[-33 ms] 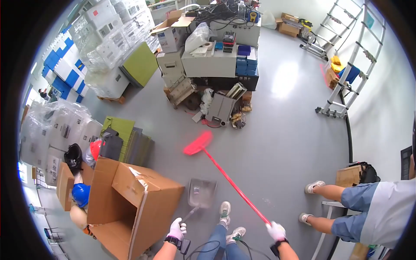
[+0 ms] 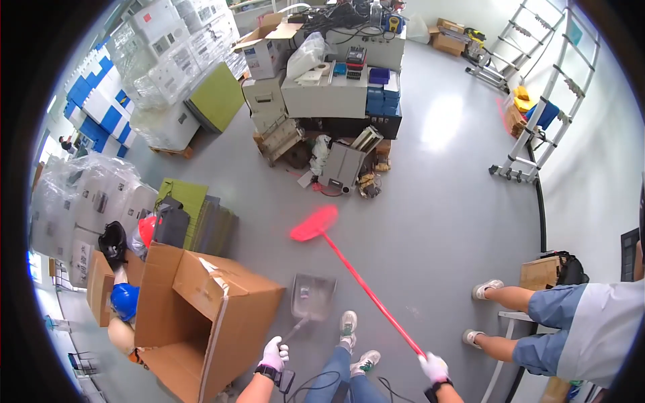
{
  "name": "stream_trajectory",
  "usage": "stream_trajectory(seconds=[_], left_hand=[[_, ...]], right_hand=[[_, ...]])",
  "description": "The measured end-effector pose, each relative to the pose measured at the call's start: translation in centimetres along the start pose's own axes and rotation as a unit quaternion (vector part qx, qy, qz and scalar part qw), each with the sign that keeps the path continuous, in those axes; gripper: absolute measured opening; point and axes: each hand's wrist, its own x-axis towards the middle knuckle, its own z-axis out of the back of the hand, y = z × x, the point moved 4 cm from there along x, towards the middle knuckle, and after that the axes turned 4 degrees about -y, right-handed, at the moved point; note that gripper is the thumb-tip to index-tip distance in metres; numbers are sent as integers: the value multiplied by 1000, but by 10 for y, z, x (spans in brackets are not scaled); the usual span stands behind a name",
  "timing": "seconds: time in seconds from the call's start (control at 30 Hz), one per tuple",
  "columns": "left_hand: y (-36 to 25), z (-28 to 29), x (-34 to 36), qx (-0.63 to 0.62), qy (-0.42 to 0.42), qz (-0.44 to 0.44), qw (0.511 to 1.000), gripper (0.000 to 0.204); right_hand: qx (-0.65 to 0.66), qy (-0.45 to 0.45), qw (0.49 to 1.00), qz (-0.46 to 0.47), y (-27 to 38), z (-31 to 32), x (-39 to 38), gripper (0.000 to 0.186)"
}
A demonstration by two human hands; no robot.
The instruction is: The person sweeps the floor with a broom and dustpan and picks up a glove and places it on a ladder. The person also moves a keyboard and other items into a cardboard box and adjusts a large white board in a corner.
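Observation:
My right hand point(image 2: 434, 367), in a white glove, is closed round the end of a long red broom handle. The red broom point(image 2: 376, 300) stretches away over the floor, and its head point(image 2: 314, 224) is smeared by motion. In my gloved left hand point(image 2: 275, 353) is the handle of a grey dustpan point(image 2: 313, 297), held in front of my left foot. Something small and pale lies in the pan; I cannot make out what. A faint patch of debris point(image 2: 413, 313) shows on the floor right of the broom handle.
A large open cardboard box point(image 2: 248, 295) stands left of the dustpan, with hard hats point(image 2: 125, 301) beyond it. Old equipment point(image 2: 341, 168) lies by a loaded bench point(image 2: 324, 99) ahead. Another person point(image 2: 564, 322) is at the right, and a ladder point(image 2: 554, 101) leans on the wall.
The broom head has shifted slightly to the right, and my right hand has moved a little right and down with the handle. The dustpan and my left hand have barely moved.

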Motion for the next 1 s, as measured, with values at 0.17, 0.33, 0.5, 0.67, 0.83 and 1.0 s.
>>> stream_trajectory(seconds=[0.17, 0.33, 0.5, 0.67, 0.83, 1.0], left_hand=[[-8, -22, 3, 24, -18, -7, 1000, 16], [-18, -30, 6, 56, -29, -13, 998, 15], [-22, -43, 7, 131, 1, -22, 991, 14], [-20, -44, 3, 175, 31, -34, 984, 14], [0, -48, -17, 224, 29, -83, 971, 12], [13, -51, -44, 282, 57, -142, 947, 26]], right_hand=[[-8, 30, 992, -123, -143, 0, -135, 39], [-21, 67, 973, -218, -196, 24, -238, 42], [-97, 99, 978, -155, -298, -42, -314, 35], [12, 96, 967, -236, -264, -35, -311, 40], [75, 26, 980, -185, -242, -74, -256, 46], [68, 35, 976, -206, -231, -97, -253, 53]])
